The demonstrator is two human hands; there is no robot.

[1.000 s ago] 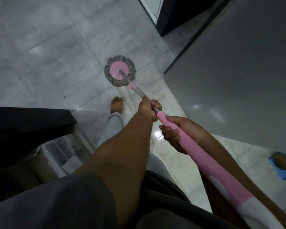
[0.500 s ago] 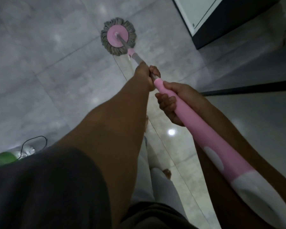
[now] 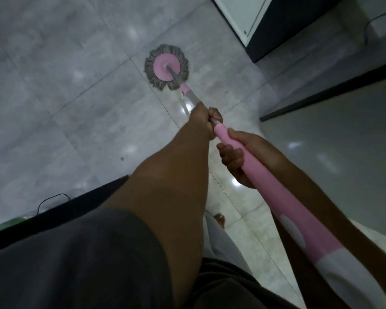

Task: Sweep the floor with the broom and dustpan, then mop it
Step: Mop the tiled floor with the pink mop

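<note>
A spin mop with a round pink disc and grey fringe, the mop head (image 3: 166,67), lies flat on the grey tiled floor (image 3: 60,90) ahead of me. Its metal pole runs back into a thick pink and white handle (image 3: 283,204). My left hand (image 3: 204,120) grips the pole just above the pink grip. My right hand (image 3: 243,152) holds the pink handle a little lower, fingers curled round it. No broom or dustpan is in view.
A dark cabinet with a white door (image 3: 254,23) stands at the upper right. A grey panel with a black edge (image 3: 334,139) fills the right side. A dark ledge (image 3: 54,210), a black cable (image 3: 51,198) and something green (image 3: 13,223) sit at the lower left. My bare foot (image 3: 220,219) is below the hands.
The mop head was pushed away across the tiles, then drew back nearer to me. The view turned; the dark ledge at the left is back in sight. Both hands kept their hold.
</note>
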